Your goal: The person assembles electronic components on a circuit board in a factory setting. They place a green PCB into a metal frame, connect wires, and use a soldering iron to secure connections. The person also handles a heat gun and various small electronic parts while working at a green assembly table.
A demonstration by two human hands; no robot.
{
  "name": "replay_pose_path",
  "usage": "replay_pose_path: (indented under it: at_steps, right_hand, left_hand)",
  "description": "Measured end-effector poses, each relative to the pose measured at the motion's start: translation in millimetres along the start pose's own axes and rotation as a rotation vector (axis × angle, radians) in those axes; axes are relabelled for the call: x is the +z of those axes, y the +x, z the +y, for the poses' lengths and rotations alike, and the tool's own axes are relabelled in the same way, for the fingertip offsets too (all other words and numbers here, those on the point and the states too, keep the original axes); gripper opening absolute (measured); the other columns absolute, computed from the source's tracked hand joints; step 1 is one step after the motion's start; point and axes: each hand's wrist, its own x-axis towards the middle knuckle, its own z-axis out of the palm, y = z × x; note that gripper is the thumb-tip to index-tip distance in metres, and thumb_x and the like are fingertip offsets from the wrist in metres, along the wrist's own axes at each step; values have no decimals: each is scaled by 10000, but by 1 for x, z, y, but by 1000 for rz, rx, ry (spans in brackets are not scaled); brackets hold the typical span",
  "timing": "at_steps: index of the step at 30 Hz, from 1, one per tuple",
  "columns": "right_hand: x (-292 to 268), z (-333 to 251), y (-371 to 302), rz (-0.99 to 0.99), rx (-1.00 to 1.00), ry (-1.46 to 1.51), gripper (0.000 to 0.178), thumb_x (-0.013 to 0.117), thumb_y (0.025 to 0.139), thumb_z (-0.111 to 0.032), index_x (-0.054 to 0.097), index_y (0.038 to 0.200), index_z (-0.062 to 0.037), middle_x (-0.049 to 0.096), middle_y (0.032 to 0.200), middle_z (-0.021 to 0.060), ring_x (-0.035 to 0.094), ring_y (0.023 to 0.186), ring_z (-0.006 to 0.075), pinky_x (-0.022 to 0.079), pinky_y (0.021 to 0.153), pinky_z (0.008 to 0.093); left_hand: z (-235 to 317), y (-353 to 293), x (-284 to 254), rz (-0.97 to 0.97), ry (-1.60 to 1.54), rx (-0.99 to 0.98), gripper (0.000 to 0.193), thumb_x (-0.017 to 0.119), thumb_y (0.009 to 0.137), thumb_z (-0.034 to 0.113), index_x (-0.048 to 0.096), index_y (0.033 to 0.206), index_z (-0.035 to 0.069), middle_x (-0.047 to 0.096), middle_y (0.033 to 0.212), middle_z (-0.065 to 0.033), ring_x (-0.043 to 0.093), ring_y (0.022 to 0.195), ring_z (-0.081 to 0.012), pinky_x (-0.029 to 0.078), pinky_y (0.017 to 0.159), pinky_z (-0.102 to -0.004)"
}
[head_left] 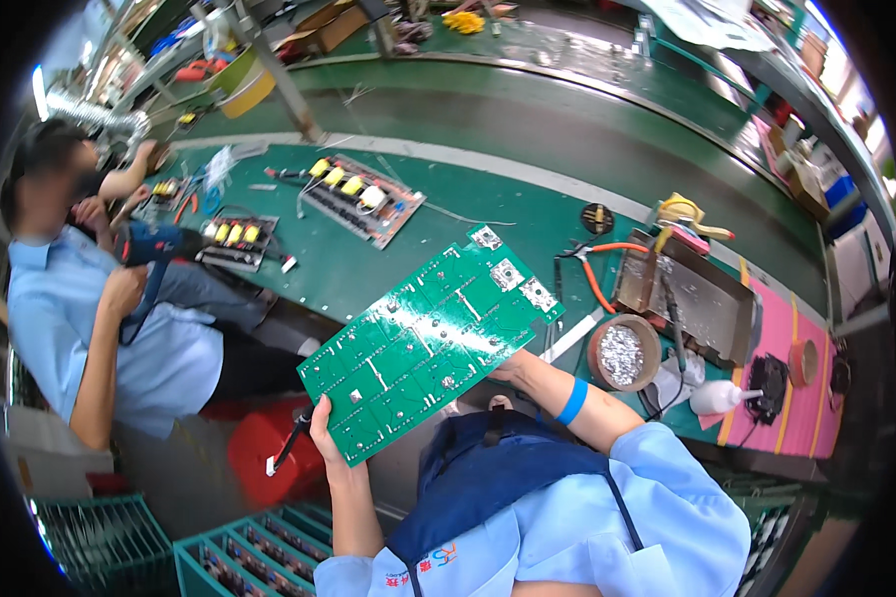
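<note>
A large green circuit board [408, 338] is held up at a tilt in front of me, its solder side facing up and light glaring off its middle. My left hand [324, 430] grips the lower left corner, thumb along the edge. Tucked beneath the right part of the near edge, my right hand [513, 367] supports the board, its fingers mostly hidden. A black cable [294, 443] with a white connector hangs beside my left hand. Beyond the board, another board with yellow-wrapped transformers [353, 194] lies on the green bench [448, 179].
Right of the board are orange-handled pliers [596, 284], a bowl of silvery bits [622, 356], a metal tray [717, 310], and a white squeeze bottle [719, 397]. At left, a co-worker holds a power driver [154, 244] near another board [237, 237]. A red stool [269, 453] stands below.
</note>
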Motion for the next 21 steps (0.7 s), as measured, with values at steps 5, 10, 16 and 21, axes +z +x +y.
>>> replay_pose_path:
  at_steps: [5,10,16,21]
  right_hand:
    - [14,31,18,-60,108,37,419,555,798,-137,413,1187,-69,480,1151,72,492,994,159,436,819,325]
    - [34,59,30,-155,197,3,349,552,802,-133,460,1131,-58,508,1104,64,501,963,146,439,803,311]
    - [63,123,23,-65,290,-64,285,589,756,-98,516,1025,-39,551,994,78,521,908,155,436,803,310]
    - [86,180,27,-234,293,-28,528,701,624,-181,474,1087,-66,514,1072,57,476,1013,186,372,903,340]
  left_hand:
    - [13,-44,-16,117,46,99,424,440,812,254,427,1138,-17,517,1089,-162,541,937,-263,444,802,-382]
    - [31,-87,-39,278,23,147,393,435,820,236,448,1119,-18,528,1072,-164,545,931,-257,440,814,-379]
    - [92,-136,-31,484,-28,-79,315,513,797,218,510,1029,4,577,964,-131,574,856,-222,465,780,-356]
    - [120,-215,-43,469,-79,5,394,503,825,332,468,1113,64,545,1060,-64,538,935,-173,434,825,-331]
